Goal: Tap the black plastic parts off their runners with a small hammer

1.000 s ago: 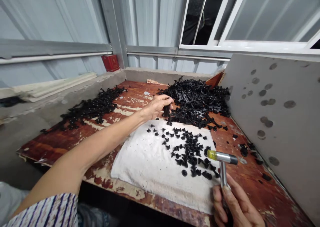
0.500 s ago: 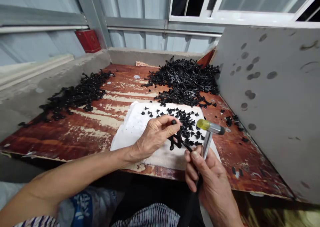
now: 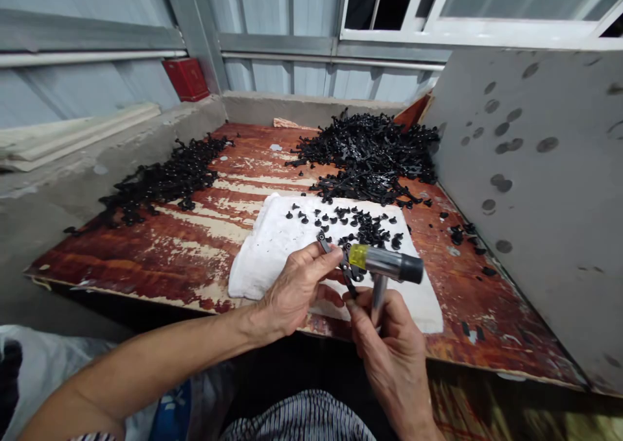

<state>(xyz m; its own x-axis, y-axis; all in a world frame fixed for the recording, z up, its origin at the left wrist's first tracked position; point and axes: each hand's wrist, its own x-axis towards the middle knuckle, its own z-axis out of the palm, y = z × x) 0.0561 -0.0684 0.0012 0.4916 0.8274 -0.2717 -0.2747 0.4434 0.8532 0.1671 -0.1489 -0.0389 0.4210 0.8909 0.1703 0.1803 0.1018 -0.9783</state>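
Note:
In my closed left hand [image 3: 294,285] is a slim black part [image 3: 323,240] with a round end, pinched between thumb and fingertips over the white cloth. My right hand [image 3: 392,353] is wrapped round the handle of a small mallet [image 3: 384,263] with a yellow face and a black face. Its thumb and finger also grip the lower end of a black strip [image 3: 350,286], which meets my left fingers. The mallet head hides some of the parts there. Small black mushroom-shaped pieces [image 3: 370,227] lie scattered on the folded cloth [image 3: 260,253] behind my hands.
A big heap of black parts [image 3: 370,152] lies at the back right of the worn red-brown board [image 3: 204,253]. Another pile [image 3: 165,181] runs along the left ledge. A spotted grey panel [image 3: 530,201] closes off the right side. A red box [image 3: 186,79] sits in the corner.
My right hand and the mallet have moved left, and the mallet head now overlaps the parts at my left fingers. The black parts are turned differently. The whole view has shifted slightly.

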